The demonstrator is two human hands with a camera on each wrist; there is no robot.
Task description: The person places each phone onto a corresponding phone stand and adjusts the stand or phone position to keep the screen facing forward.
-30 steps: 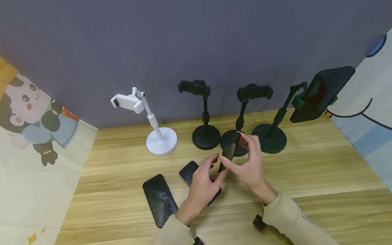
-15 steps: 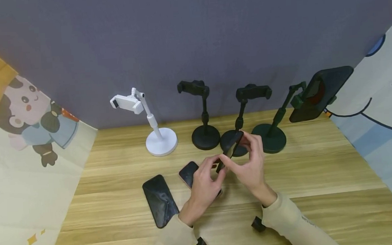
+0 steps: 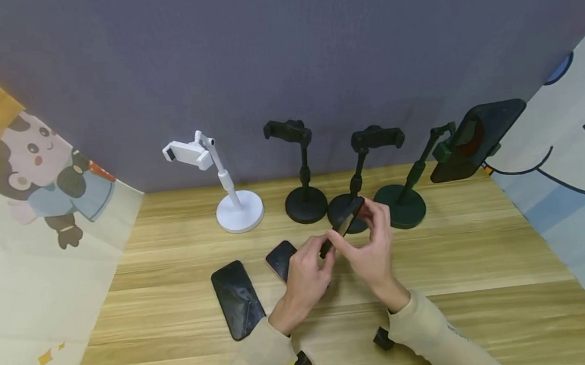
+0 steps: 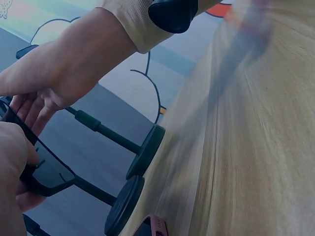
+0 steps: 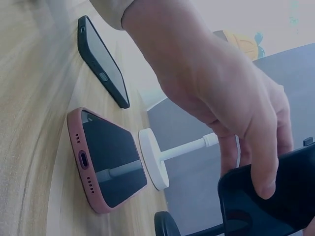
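Pinching one dark phone, the left hand and right hand meet to the right of the white stand.

Phone stands with round bases, four: one glossy white stand, two matte black stands, one dark green stand. Flat rectangular phones, four: one held black phone, one lying pink-edged phone, one lying black-edged phone, one clamped dark phone. Bare hands, two: left hand, right hand. Beige cloth sleeves, two. Black wrist blocks, two. Wood-grained table, one.
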